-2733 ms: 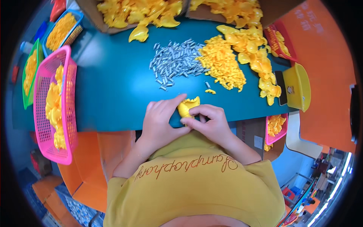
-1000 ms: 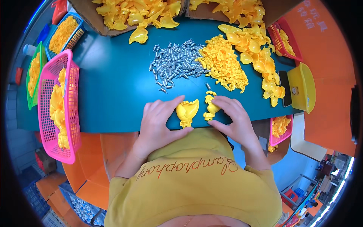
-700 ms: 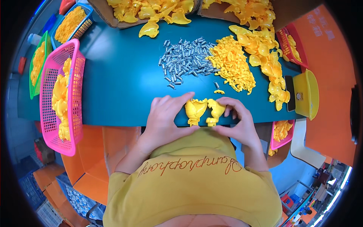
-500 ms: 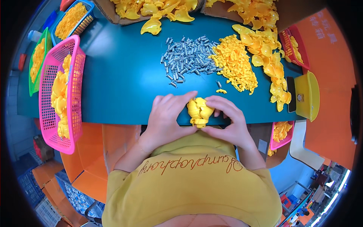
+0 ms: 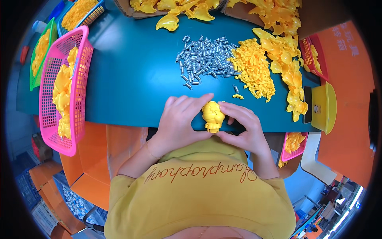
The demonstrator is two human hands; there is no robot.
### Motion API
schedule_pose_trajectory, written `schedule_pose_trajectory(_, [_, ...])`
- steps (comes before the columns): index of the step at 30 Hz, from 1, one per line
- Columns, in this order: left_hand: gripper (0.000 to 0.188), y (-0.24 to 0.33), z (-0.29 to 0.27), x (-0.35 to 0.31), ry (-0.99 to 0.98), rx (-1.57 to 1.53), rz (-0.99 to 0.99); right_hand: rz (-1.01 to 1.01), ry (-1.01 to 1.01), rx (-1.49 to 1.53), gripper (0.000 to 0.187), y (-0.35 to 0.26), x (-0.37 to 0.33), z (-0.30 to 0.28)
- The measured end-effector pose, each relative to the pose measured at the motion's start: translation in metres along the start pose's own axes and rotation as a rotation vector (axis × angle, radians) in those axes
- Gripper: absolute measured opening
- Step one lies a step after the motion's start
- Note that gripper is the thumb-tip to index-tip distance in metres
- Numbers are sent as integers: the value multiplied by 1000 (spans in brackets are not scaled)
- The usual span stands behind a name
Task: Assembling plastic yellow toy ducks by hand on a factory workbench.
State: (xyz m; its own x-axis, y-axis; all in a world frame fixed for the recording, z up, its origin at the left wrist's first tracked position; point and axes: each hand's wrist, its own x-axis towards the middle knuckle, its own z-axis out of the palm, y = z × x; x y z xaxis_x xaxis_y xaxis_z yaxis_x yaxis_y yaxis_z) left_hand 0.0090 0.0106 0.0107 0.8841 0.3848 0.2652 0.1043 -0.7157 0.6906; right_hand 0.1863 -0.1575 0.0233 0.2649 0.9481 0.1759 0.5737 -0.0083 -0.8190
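Observation:
A small yellow plastic toy head point(image 5: 213, 115), rounded on top with a narrow neck below, is held upright at the table's front edge. My left hand point(image 5: 179, 119) grips it from the left, forefinger at the top and thumb near the base. From the right, my right hand point(image 5: 244, 126) presses it with fingertips high and thumb low. Beyond the hands lies a pile of metal springs point(image 5: 207, 56). Right of that is a heap of small yellow plastic pieces point(image 5: 254, 68). A single spring point(image 5: 236, 88) and a yellow piece point(image 5: 238, 96) lie apart, nearer to me.
At left a pink basket point(image 5: 81, 91) holds yellow parts, with green point(image 5: 35, 81) and blue baskets point(image 5: 99, 11) behind. Larger yellow shells point(image 5: 292, 79) trail down the right side from cardboard boxes point(image 5: 234, 12). A yellow bin point(image 5: 324, 107) and a red basket point(image 5: 323, 68) stand at the right edge.
The toy head's halves look closer together; the gap on its front has narrowed. Both hands keep their grip. The whole view has shifted slightly.

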Motion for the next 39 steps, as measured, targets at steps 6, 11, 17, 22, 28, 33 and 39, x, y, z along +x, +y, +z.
schedule_pose_trajectory(6, [90,-2,3,-1,10,-9,-2,24,-37,-99,71,-5,-2,1])
schedule_pose_trajectory(11, [92,-4,6,-3,31,-15,-11,22,-78,-84,71,-8,4,-1])
schedule_pose_trajectory(17, [88,-7,8,-4,91,-49,1,53,-114,-26,73,-5,3,1])
schedule_pose_trajectory(22, [89,-16,0,-5,39,-124,27,30,-87,-46,68,-9,5,4])
schedule_pose_trajectory(28, [79,-15,7,-8,100,-123,20,-112,-44,-182,78,-3,2,6])
schedule_pose_trajectory(33, [72,-10,3,-2,162,-223,-5,-54,104,-109,85,-1,-6,22])
schedule_pose_trajectory(39, [72,-9,3,1,174,-242,-47,72,223,170,75,7,-14,35])
